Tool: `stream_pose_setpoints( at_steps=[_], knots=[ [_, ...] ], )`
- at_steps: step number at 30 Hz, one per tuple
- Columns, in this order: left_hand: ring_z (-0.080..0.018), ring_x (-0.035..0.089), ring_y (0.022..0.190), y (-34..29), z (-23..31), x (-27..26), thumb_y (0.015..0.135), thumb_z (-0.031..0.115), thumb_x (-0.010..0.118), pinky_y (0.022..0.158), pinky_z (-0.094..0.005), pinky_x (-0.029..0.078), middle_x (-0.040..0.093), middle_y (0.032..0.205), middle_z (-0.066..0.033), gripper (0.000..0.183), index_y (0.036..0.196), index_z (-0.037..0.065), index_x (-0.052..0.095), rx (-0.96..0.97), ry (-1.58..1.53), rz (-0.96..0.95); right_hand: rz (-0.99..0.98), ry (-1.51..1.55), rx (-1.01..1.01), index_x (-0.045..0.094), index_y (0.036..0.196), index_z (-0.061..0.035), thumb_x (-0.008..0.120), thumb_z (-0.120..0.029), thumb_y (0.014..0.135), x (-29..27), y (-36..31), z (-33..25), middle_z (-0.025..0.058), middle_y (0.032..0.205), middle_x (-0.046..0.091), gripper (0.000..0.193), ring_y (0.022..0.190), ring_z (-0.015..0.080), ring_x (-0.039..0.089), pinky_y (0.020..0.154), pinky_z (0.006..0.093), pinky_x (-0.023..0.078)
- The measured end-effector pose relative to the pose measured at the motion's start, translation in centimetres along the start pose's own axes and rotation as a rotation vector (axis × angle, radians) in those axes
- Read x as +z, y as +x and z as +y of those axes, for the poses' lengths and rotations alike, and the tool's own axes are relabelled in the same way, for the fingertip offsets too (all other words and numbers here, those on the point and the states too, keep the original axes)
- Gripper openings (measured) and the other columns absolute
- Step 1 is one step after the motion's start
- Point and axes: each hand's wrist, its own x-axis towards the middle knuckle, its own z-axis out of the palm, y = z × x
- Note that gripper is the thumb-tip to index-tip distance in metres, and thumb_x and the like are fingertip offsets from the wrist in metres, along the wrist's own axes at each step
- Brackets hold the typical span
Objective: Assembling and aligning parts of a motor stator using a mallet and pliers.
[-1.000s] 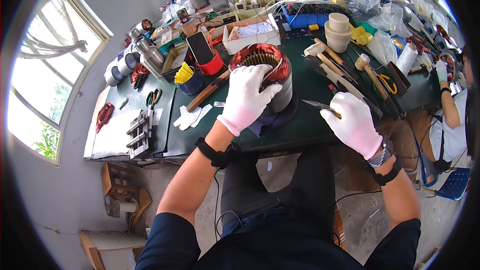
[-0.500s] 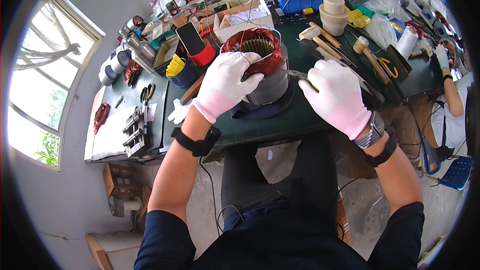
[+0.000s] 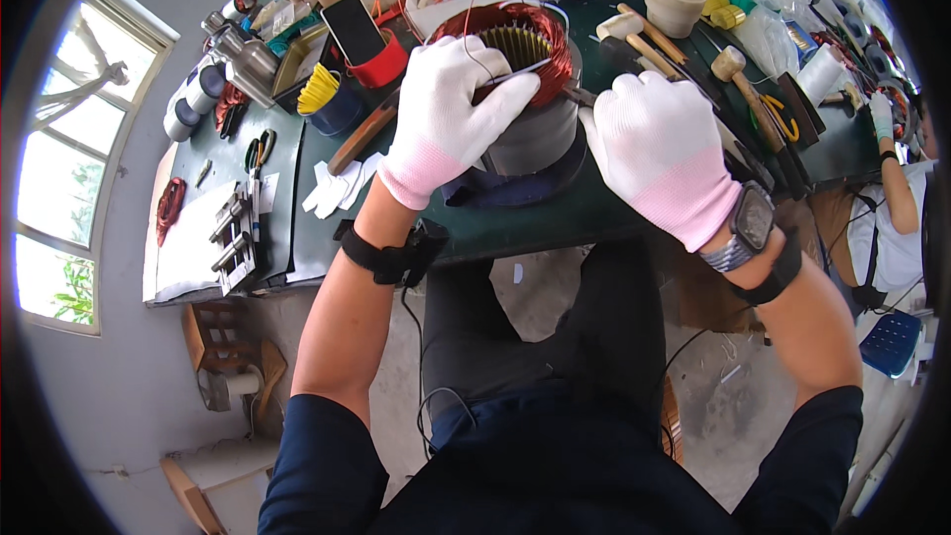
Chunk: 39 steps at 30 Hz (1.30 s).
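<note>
A motor stator (image 3: 535, 146), a grey cylinder with red-brown copper windings (image 3: 555, 52) round its top, stands upright on dark cloth at the bench's front edge. My gloved left hand (image 3: 451, 109) is at the left side of the windings. Its thumb and fingers close on a thin whitish strip (image 3: 525, 73) lying across the coil's near rim. At the right, my gloved right hand (image 3: 659, 134) is closed round a dark metal tool (image 3: 581, 95). Only the tool's tip shows, against the windings' right edge; its kind is hidden by the fist.
Mallets (image 3: 728, 64) and a yellow-handled tool (image 3: 783, 119) lie at the right. Left are a phone (image 3: 354, 30) above a red holder (image 3: 381, 64), a blue cup of yellow strips (image 3: 332, 114) and scissors (image 3: 260, 151). A co-worker's arm (image 3: 897, 193) is at the far right.
The view has shifted, so the bench sits slightly higher and further left. The tool's tip has moved up from the stator's side to the windings' edge. Both hands remain closed.
</note>
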Motion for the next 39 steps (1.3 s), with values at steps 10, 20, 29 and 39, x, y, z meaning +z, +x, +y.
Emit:
stream_pose_setpoints(
  at_steps=[10, 20, 29, 39],
  knots=[
    [-0.0293, 0.069, 0.075, 0.1, -0.1, 0.1, 0.094, 0.029, 0.079, 0.072, -0.0390, 0.055, 0.070, 0.081, -0.0164, 0.031, 0.089, -0.002, 0.078, -0.146, -0.152, -0.044, -0.234, 0.089, -0.134, 0.070, 0.078, -0.0006, 0.067, -0.021, 0.083, -2.0, 4.2, 3.7, 0.0184, 0.073, 0.068, 0.021, 0.071, 0.0381, 0.070, 0.065, 0.0478, 0.056],
    [-0.0252, 0.067, 0.087, -0.9, 0.3, 0.7, 0.102, 0.023, 0.067, 0.083, -0.0340, 0.053, 0.069, 0.092, -0.0130, 0.029, 0.106, -0.004, 0.074, -0.089, -0.125, -0.001, 0.106, -0.049, -0.041, 0.066, 0.083, -0.0110, 0.070, -0.028, 0.099, -0.8, -1.4, -1.2, 0.0087, 0.074, 0.063, 0.024, 0.072, 0.0285, 0.069, 0.062, 0.0399, 0.054],
    [-0.0393, 0.067, 0.078, -0.4, 1.7, 0.9, 0.095, 0.015, 0.072, 0.072, -0.0451, 0.051, 0.067, 0.079, -0.0211, 0.021, 0.084, -0.002, 0.072, -0.008, -0.066, 0.160, -0.024, -0.164, 0.000, 0.065, 0.085, -0.0120, 0.069, -0.022, 0.093, -0.6, -0.9, -3.5, 0.0063, 0.077, 0.061, 0.013, 0.074, 0.0243, 0.068, 0.064, 0.0385, 0.054],
    [-0.0390, 0.069, 0.078, -0.5, 0.1, 1.4, 0.093, 0.017, 0.072, 0.073, -0.0465, 0.054, 0.069, 0.079, -0.0218, 0.022, 0.082, -0.002, 0.073, -0.009, -0.090, 0.211, -0.303, -0.061, -0.253, 0.071, 0.078, -0.0002, 0.069, -0.026, 0.083, -4.7, 8.1, -0.6, 0.0185, 0.073, 0.067, 0.026, 0.075, 0.0389, 0.069, 0.072, 0.0483, 0.055]
  ],
)
